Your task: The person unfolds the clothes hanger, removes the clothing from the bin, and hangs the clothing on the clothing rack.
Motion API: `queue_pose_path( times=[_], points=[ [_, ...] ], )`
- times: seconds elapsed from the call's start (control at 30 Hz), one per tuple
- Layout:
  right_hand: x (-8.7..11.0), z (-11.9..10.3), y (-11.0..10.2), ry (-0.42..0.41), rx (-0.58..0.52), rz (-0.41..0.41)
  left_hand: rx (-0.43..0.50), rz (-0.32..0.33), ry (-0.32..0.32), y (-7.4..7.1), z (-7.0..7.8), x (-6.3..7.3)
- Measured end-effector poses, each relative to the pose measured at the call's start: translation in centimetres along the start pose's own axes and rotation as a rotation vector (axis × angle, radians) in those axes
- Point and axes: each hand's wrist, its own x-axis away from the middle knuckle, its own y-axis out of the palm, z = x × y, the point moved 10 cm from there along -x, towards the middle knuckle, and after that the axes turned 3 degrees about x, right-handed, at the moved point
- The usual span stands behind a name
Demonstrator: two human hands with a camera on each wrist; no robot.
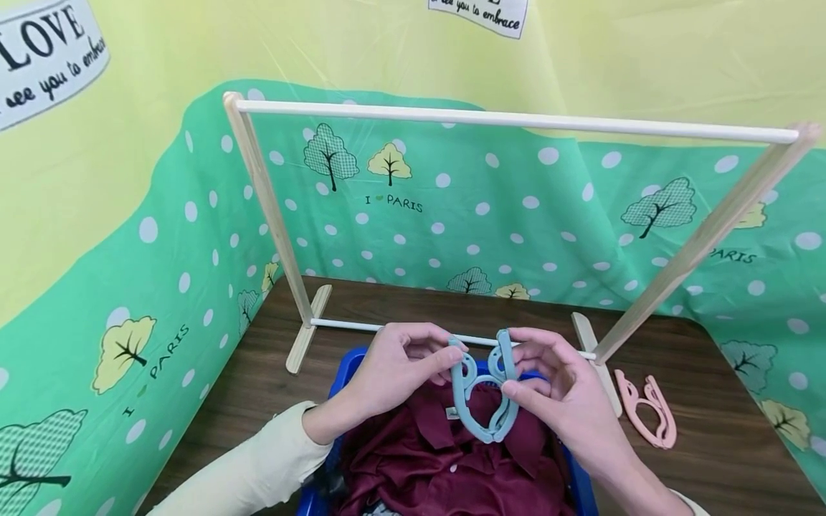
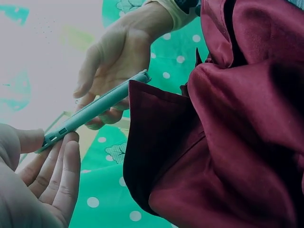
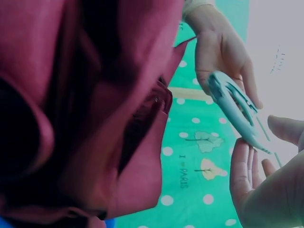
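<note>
1. Above the blue basket: left hand, pinching one arm of the teal hanger between thumb and fingers.
2. Opposite: right hand, pinching the other arm, its thumb pressing lower than its index fingertip.
3. Between both hands: teal hanger, hanging in the air over the garment, its two arms pointing up and its joined end pointing down.
4. Beneath: maroon garment, collared and buttoned, lying rumpled and filling the basket.
5. Behind the basket: wooden rack, standing upright, its white top rod spanning two posts.
6. Beside the rack's right foot: pink hanger, lying folded on the dark wooden table.
7. Around: green-and-yellow cloth, showing printed trees and white dots.
</note>
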Motion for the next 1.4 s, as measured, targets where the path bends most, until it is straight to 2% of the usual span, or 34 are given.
queue_pose_path(
  times=[0.3,0.5,0.6,0.73,0.93,1.1,1.4],
  points=[
    [-1.1,-1.6,-0.6,-0.026,0.051,-0.001,-0.044,-0.050,0.044,0.8,0.7,-0.1],
    [-1.8,-1.3,0.1,-0.092,0.074,-0.078,-0.089,-0.053,0.060,0.8,0.7,0.0],
    [-1.8,-0.9,-0.1,-0.107,0.081,-0.068,-0.112,-0.049,0.087,0.7,0.7,0.0],
    [-1.9,-0.8,-0.7,-0.095,0.084,-0.034,-0.117,-0.032,0.116,0.2,0.9,0.0],
    [-1.7,-0.8,-2.0,-0.074,0.079,0.040,-0.098,0.012,0.099,-1.0,0.8,0.1],
    [-1.4,-0.7,-3.1,-0.062,0.049,0.085,-0.111,0.044,0.122,-2.1,1.0,0.4],
    [-0.9,0.1,-4.6,-0.063,-0.121,0.135,-0.129,0.105,0.187,-4.1,2.0,0.6]
  ],
)
